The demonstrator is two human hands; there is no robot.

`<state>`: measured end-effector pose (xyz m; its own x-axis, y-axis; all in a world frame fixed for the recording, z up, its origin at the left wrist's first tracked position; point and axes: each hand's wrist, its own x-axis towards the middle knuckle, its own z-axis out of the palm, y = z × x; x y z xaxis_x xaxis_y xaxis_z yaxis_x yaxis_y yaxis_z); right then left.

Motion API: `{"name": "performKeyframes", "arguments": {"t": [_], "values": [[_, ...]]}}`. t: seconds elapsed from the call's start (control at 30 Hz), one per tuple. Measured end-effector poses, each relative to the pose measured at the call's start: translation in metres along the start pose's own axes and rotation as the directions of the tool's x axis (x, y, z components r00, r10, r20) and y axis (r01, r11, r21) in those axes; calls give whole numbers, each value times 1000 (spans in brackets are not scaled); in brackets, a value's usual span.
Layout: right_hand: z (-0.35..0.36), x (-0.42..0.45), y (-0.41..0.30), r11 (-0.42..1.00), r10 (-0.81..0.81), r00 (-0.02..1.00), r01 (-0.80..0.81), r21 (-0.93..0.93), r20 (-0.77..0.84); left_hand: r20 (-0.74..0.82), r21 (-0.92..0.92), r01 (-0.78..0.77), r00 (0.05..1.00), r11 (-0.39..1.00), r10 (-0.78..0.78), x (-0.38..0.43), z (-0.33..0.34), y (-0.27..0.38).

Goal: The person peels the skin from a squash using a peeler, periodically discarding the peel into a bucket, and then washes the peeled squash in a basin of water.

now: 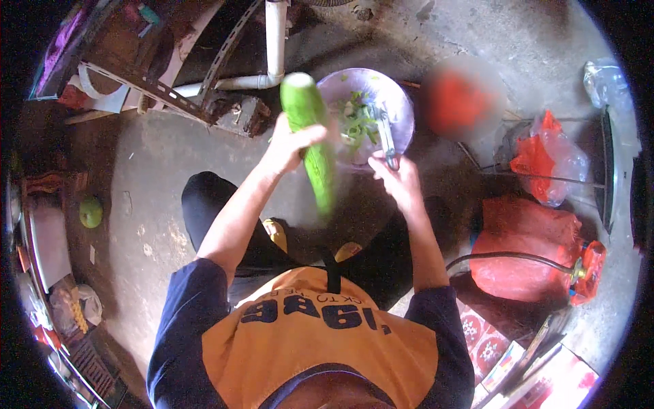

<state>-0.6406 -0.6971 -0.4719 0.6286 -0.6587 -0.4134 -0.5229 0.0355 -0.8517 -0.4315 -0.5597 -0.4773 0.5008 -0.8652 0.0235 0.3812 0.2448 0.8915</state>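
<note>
A long green gourd (306,110), its upper end cut and pale, is gripped around the middle by my left hand (294,143). It tilts, its lower end blurred and hanging toward my knees. My right hand (397,176) holds a peeler (385,133) by the handle, its head pointing away from me over a pale basin (401,97). Green peel strips (360,125) lie inside the basin, which sits on the floor before me. Peeler and gourd are apart from each other.
A white pipe (275,46) and a brick-like block (242,115) stand beyond the gourd. At right are red plastic bags (526,250) and a hose (503,254) with a valve. A round green fruit (91,212) lies at left. A blurred red patch (462,99) is beside the basin.
</note>
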Motion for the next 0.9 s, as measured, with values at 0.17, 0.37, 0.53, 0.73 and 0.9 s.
{"name": "performKeyframes", "arguments": {"t": [0.17, 0.37, 0.53, 0.73, 0.9], "values": [[18, -33, 5, 975, -155, 969, 181, 131, -192, -260, -518, -274, 953, 810, 156, 17, -4, 51], [54, -44, -15, 819, -107, 993, 117, 561, -51, -453, -720, -385, 891, 578, 29, 26, -30, 22], [66, 7, -50, 484, -98, 994, 88, 871, -46, 11, -736, -118, 982, 666, 186, 8, 3, 0], [63, 15, -68, 726, -215, 976, 184, 663, -35, -378, -294, -87, 925, 952, -33, 13, 41, 1], [62, 8, -31, 894, -367, 927, 374, 247, -75, 22, -161, 285, 958, 945, -285, 9, 21, -6]]}}
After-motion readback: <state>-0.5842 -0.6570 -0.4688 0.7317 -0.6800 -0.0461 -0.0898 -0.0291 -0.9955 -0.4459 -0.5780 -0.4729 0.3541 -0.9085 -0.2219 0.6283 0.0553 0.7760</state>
